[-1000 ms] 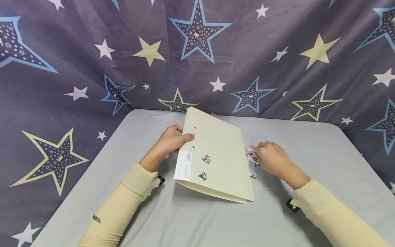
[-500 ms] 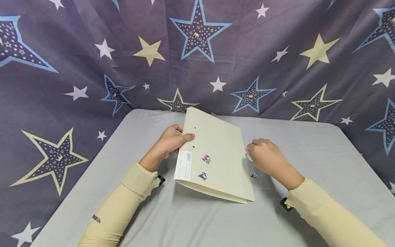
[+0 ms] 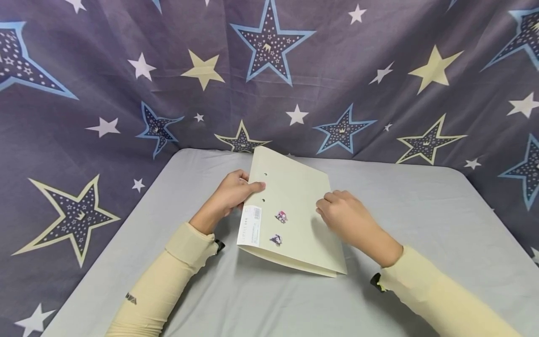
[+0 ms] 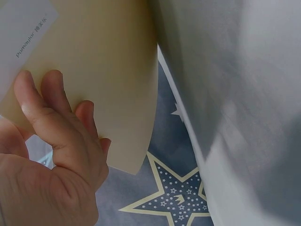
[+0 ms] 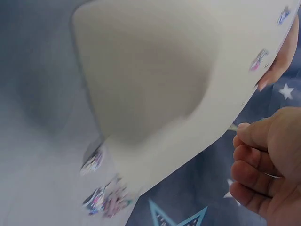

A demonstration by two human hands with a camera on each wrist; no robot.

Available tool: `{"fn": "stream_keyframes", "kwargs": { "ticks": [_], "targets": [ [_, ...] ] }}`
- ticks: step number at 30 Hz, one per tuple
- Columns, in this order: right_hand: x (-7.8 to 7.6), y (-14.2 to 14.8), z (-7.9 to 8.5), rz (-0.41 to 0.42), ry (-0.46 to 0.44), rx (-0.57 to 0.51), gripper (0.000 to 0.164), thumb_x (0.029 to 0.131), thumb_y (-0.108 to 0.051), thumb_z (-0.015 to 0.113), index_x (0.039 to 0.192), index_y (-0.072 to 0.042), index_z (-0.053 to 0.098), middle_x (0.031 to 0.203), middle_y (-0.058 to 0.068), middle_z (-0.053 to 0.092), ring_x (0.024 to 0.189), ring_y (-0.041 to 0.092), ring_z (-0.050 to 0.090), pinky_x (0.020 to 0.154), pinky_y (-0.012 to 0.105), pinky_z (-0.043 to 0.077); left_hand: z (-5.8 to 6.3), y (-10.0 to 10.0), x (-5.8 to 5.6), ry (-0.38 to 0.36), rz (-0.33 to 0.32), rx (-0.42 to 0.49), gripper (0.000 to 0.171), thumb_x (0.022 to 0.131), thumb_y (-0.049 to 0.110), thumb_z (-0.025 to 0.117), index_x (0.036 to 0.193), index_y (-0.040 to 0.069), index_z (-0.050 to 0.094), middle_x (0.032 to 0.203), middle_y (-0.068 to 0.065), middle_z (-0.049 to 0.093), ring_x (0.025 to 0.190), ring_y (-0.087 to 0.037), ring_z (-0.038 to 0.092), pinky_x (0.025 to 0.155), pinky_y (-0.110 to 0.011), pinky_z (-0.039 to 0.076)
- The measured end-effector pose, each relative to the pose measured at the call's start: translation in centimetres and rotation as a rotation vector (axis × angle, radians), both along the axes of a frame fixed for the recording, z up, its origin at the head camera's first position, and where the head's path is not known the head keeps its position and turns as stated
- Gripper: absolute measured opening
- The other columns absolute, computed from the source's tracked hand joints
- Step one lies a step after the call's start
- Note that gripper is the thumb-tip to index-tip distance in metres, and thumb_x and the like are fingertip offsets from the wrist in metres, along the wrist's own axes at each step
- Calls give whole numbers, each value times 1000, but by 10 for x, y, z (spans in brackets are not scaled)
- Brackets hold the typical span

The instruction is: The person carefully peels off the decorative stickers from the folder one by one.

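Note:
A cream-coloured file folder (image 3: pixel 294 187) is held tilted over the bed-like surface, its cover slightly apart from the back at the lower edge. My left hand (image 3: pixel 233 192) grips its left edge, thumb on the front cover; in the left wrist view its fingers (image 4: pixel 54 89) lie against the other side. Two small cartoon stickers, one reddish (image 3: pixel 281 216) and one purple (image 3: pixel 276 239), are on the cover. My right hand (image 3: pixel 349 222) is over the cover's right part. In the right wrist view its thumb and forefinger pinch a small pale sticker (image 5: pixel 232 127), mostly hidden.
Several loose stickers (image 5: pixel 115 197) lie on the grey sheet (image 3: pixel 421 210) beside the folder, seen in the right wrist view. A white printed label (image 3: pixel 250 225) is on the folder's lower left. A dark star-patterned curtain (image 3: pixel 320 56) hangs behind.
My right hand has moved left, from the loose stickers beside the folder to above its cover. The left hand and the folder have stayed still.

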State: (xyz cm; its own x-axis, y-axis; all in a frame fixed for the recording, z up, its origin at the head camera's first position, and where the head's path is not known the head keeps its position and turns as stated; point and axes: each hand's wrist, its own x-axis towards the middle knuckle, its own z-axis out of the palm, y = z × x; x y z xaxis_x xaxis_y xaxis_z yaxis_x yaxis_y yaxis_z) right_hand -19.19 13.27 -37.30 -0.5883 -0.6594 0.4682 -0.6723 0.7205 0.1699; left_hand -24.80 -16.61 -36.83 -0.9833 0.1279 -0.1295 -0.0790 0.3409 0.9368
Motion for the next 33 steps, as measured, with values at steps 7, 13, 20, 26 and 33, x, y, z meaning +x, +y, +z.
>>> {"fn": "stream_keyframes", "kwargs": {
  "ticks": [7,13,20,26,33],
  "targets": [
    [9,-14,3,59,30,-40,10,87,-8,81,87,-3,72,77,6,65,69,25,58,67,37,49,0,-1,0,-2,1,3,41,93,27,74,108,1,46,71,-9,70,40,-12,54,38,-27,39],
    [15,-24,7,113,40,-72,8,88,-9,80,88,-6,73,78,4,65,69,24,59,63,36,47,0,-1,0,-7,2,5,40,93,26,74,108,1,46,72,-10,70,40,-13,55,38,-27,40],
    [26,-34,9,266,3,-103,12,84,-8,84,90,-6,74,80,1,65,73,19,58,67,31,49,0,0,-1,-7,-6,12,40,93,25,74,108,1,46,72,-10,70,42,-13,57,39,-28,41],
    [34,-41,10,329,-10,-107,10,87,-12,82,92,-8,75,82,-1,67,74,16,57,69,28,49,-2,0,-1,-1,-1,-5,40,93,26,74,107,1,47,70,-9,69,40,-12,54,39,-29,40],
    [37,-44,9,392,-2,-60,9,90,-15,80,94,-10,74,81,-3,65,75,15,56,73,28,49,-2,-1,-1,5,1,-5,40,93,26,74,107,1,47,70,-9,69,40,-12,54,39,-29,40]
  ]
}}
